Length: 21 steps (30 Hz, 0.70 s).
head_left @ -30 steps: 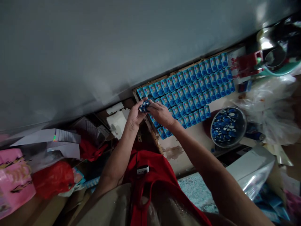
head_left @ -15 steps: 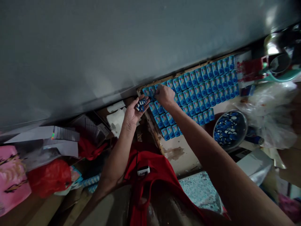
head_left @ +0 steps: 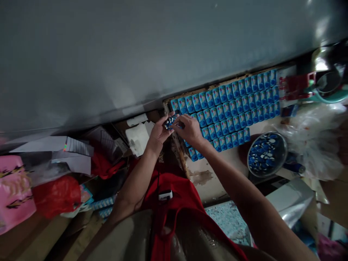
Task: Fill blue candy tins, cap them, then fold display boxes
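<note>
Since the left hand (head_left: 159, 133) cradles small blue pieces (head_left: 169, 122) by the left end of the worktop (head_left: 216, 183), best have the right hand (head_left: 190, 129) (can't tell if its grip has one) peel them singly, clear of the blue packs (head_left: 223, 93).

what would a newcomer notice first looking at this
Most likely the neat rows of small blue packs across the table. Next, the round bowl of blue and white pieces, just below the rows' right end in the picture. Then the hands near mid-picture: the left hand holds small shiny blue items, the right hand beside it.
</note>
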### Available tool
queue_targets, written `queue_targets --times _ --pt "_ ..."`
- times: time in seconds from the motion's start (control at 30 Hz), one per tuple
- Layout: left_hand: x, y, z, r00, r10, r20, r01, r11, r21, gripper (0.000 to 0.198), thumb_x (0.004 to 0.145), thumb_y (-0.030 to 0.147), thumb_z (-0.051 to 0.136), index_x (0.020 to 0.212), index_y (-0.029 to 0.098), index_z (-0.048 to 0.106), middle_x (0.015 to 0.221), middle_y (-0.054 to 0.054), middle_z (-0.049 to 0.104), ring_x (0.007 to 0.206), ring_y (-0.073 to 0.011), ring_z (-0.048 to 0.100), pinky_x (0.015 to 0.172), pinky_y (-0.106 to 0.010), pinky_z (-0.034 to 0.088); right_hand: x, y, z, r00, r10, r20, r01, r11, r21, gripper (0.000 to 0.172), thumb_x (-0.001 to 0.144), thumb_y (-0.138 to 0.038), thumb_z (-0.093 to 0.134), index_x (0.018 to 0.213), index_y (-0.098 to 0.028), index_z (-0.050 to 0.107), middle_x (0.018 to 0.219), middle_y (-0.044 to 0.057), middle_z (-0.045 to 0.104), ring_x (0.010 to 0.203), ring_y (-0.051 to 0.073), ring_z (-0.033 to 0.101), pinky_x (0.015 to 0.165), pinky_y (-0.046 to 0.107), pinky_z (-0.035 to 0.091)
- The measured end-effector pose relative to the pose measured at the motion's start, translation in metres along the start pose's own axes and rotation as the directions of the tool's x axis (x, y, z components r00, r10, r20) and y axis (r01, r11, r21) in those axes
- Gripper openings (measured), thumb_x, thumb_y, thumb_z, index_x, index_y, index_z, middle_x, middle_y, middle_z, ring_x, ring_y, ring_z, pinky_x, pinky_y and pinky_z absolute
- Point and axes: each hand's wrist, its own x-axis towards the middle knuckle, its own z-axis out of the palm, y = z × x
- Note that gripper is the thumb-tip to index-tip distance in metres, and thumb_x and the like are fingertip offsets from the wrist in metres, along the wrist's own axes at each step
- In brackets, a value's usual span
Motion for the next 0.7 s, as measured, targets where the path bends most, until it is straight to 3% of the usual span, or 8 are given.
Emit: queue_targets --times 0.1,0.2,0.37,0.5,0.7 --pt "-0.002 -0.004 0.008 0.999 -0.017 0.045 0.018 1.0 -0.024 0.03 0.106 0.024 0.052 0.116 0.016 0.079 0.119 -0.012 0.083 0.119 -0.0249 0.078 0.106 -0.035 0.06 -0.015 -0.002 0.022 0.992 0.13 0.002 -0.129 0.98 0.154 0.018 0.101 -0.037 0.063 0.098 -0.025 0.075 0.097 0.007 0.077 0.088 0.023 0.07 0.083 0.033 0.055" --pt "-0.006 -0.008 0.015 0.999 -0.026 0.031 0.028 0.997 -0.078 0.035 0.107 0.022 0.049 0.129 0.016 0.076 0.121 -0.012 0.082 0.122 -0.0265 0.077 0.11 -0.04 0.059 -0.022 -0.002 0.04 0.978 0.208 -0.028 -0.192 0.942 0.275 0.021 0.101 -0.039 0.063 0.106 -0.024 0.077 0.099 0.006 0.079 0.087 0.023 0.072 0.083 0.034 0.057" --pt "-0.008 -0.008 0.016 0.999 0.016 -0.04 -0.021 0.992 -0.125 0.035 0.108 0.021 0.049 0.133 0.017 0.073 0.119 -0.011 0.082 0.121 -0.0259 0.077 0.113 -0.042 0.058 -0.027 0.001 0.048 0.996 0.074 -0.042 -0.061 0.968 0.244 0.015 0.098 -0.032 0.067 0.096 -0.025 0.08 0.108 0.009 0.079 0.1 0.024 0.073 0.092 0.034 0.055" --pt "-0.006 -0.004 0.015 0.997 0.026 -0.079 -0.039 0.984 -0.171 0.031 0.108 0.019 0.048 0.124 0.016 0.074 0.11 -0.011 0.083 0.12 -0.0251 0.078 0.111 -0.041 0.059 -0.029 0.011 0.047 0.988 0.093 -0.124 -0.052 0.952 0.302 0.018 0.098 -0.033 0.067 0.086 -0.022 0.076 0.085 0.004 0.07 0.079 0.02 0.065 0.078 0.031 0.052" --pt "-0.003 -0.007 0.02 0.997 0.056 -0.062 -0.066 0.982 -0.174 0.026 0.107 0.018 0.05 0.112 0.014 0.075 0.1 -0.01 0.082 0.117 -0.0247 0.078 0.109 -0.04 0.059 -0.027 0.017 0.05 0.985 0.04 -0.169 0.013 0.953 0.303 0.016 0.094 -0.029 0.069 0.081 -0.02 0.071 0.088 0.004 0.064 0.08 0.018 0.059 0.075 0.029 0.047"
